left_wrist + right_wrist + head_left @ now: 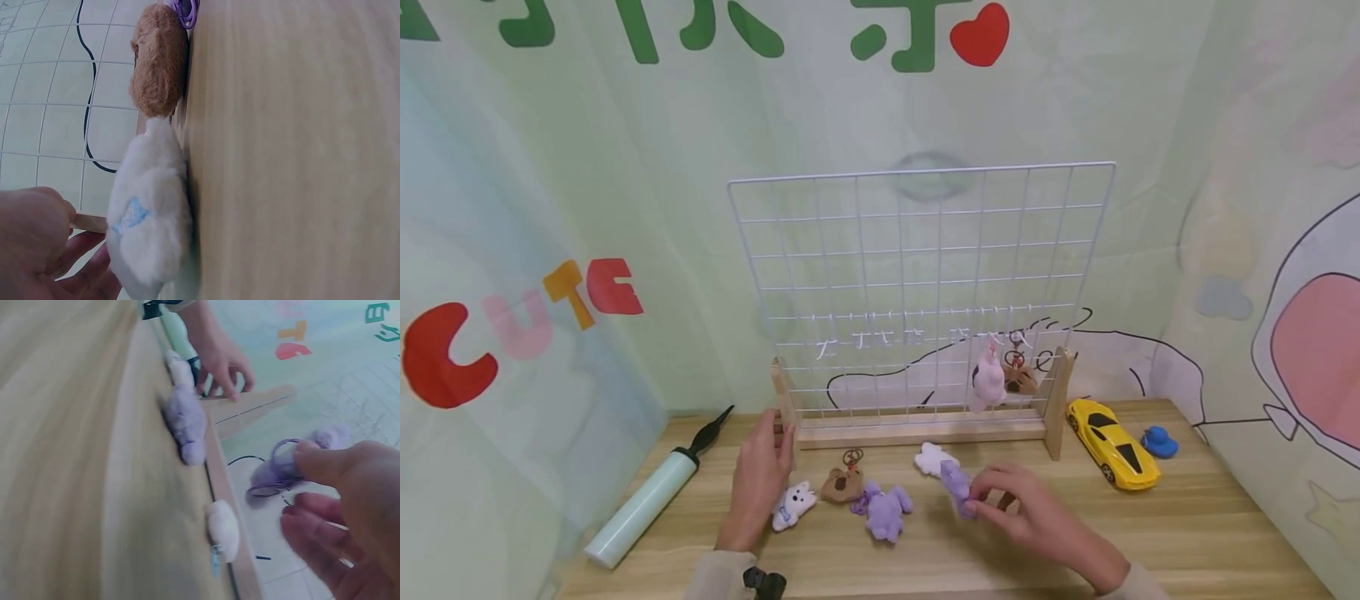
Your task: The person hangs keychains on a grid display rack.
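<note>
My right hand [1030, 508] pinches a small purple plush keychain [956, 483] by its purple cord loop, held up off the table. At the rack's left end, my left hand [760, 479] grips the upright wooden foot [783, 392] between thumb and fingers. Beside that hand lies a white plush [150, 219] with a blue mark. Further right are a brown plush keychain [842, 485] with a metal ring and another purple plush [887, 512]. A white cloud-like plush [932, 458] sits behind the held keychain, partly covered by it in the head view.
The white wire grid rack [925, 172] stands on a wooden base bar [917, 432], with several small hooks. A pink plush [990, 379] and a brown plush [1021, 381] hang on its right. A pump [643, 508] lies left; a yellow toy car [1112, 444] and blue hat [1160, 442] stand right.
</note>
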Available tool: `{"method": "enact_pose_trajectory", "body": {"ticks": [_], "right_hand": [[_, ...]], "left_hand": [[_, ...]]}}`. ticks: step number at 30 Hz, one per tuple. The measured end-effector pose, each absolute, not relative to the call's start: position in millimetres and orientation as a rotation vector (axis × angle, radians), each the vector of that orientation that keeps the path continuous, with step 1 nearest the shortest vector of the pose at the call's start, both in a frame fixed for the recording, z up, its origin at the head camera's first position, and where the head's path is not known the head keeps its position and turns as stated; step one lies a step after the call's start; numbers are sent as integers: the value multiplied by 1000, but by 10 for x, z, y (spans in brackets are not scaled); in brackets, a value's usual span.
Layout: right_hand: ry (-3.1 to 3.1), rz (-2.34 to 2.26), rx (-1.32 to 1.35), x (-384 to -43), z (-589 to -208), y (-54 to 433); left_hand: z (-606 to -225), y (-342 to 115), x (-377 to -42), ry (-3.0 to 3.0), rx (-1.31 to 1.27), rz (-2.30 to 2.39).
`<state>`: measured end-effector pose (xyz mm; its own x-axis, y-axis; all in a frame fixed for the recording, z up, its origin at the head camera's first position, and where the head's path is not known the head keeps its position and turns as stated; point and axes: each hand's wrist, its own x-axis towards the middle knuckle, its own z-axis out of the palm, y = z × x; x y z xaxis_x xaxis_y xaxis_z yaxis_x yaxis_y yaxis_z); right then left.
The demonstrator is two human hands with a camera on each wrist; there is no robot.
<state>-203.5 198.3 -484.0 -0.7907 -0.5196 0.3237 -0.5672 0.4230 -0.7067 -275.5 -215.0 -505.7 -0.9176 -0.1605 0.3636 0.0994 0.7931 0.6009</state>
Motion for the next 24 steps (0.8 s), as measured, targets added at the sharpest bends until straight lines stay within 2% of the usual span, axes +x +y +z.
{"method": "enact_pose_trajectory", "body": {"ticks": [10, 18, 24], "right_hand": [[-2381, 1207, 753, -2046, -4667, 2025], [-2383, 1333, 654, -2026, -4457, 1981], [-2291, 1179, 634, -2079, -4268, 1937]], "left_hand": [[-5060, -2149, -2756, -2583, 60, -912], [-5040, -2140, -2742, -2577, 50, -917], [-5038, -2121, -2739, -2587, 72, -919]]}}
